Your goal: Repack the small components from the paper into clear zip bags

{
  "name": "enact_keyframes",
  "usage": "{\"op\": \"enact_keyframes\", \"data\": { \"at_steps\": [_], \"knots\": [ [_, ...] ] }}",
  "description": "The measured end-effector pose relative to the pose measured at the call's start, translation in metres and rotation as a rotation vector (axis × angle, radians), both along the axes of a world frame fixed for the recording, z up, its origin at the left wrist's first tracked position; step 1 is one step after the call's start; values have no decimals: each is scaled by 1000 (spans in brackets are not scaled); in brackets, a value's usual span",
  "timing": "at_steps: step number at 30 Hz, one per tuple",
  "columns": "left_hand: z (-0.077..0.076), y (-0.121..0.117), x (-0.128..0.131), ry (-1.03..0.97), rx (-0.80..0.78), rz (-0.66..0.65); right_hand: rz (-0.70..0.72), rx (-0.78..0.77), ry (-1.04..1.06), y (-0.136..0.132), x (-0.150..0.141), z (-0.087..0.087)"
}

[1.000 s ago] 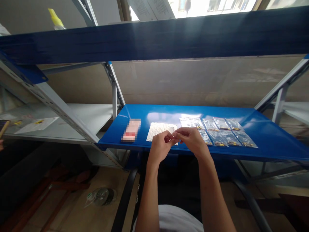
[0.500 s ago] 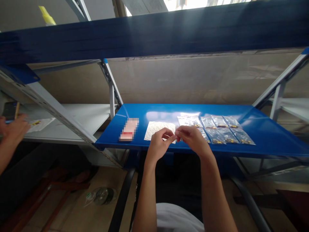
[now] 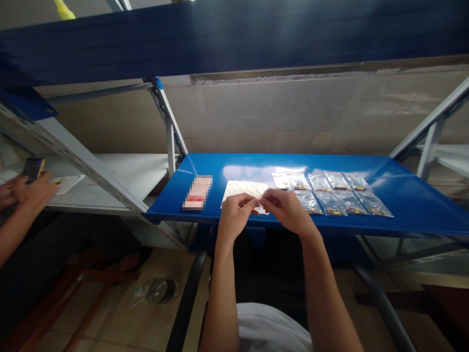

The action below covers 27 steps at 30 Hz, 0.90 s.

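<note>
Blue metal shelf (image 3: 322, 167) is running across lower centre of frame, w/ clear zip bags (image 3: 331, 193) sitting in two rows to the right. White packet (image 3: 242, 190) is lying long axis side to side, nearer the left hand (image 3: 234, 218) than the right hand (image 3: 286, 210). Both hands are half-closed, fingertips (image 3: 255, 199) meeting just above the packet; can't tell if they're pinching anything.

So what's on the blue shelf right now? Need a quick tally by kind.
Clear plastic sachets: 9 visible; any more behind the right hand can't be seen
White flat packet: 1
Blurred pink pack: 1
Total: 11
</note>
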State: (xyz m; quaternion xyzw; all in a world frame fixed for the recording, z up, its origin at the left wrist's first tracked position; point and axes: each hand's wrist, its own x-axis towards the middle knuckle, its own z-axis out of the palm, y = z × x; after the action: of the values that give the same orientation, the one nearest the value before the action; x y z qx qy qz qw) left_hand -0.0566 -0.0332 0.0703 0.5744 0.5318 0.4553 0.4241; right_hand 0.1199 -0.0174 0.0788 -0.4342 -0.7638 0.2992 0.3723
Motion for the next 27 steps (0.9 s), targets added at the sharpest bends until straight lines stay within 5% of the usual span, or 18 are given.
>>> {"op": "enact_keyframes", "data": {
  "at_steps": [6, 12, 16, 20, 24, 27],
  "knots": [
    [1, 1, 0, 271, 242, 358, -52, 20, -30, 0, -13, -4],
    [-1, 0, 6, 366, 395, 140, -295, 21, -65, 1, -24, -10],
    [-6, 3, 14, 456, 350, 180, -266, 94, -127, -1, -27, -9],
    [-8, 7, 8, 337, 273, 272, -90, 59, -29, -2, -23, -9],
    [-8, 9, -9, 81, 231, 248, -304, -88, 194, 10, -15, -23],
    [-11, 10, -16, -54, 176, 187, -201, -359, 384, 21, -14, -40]
  ]
}}
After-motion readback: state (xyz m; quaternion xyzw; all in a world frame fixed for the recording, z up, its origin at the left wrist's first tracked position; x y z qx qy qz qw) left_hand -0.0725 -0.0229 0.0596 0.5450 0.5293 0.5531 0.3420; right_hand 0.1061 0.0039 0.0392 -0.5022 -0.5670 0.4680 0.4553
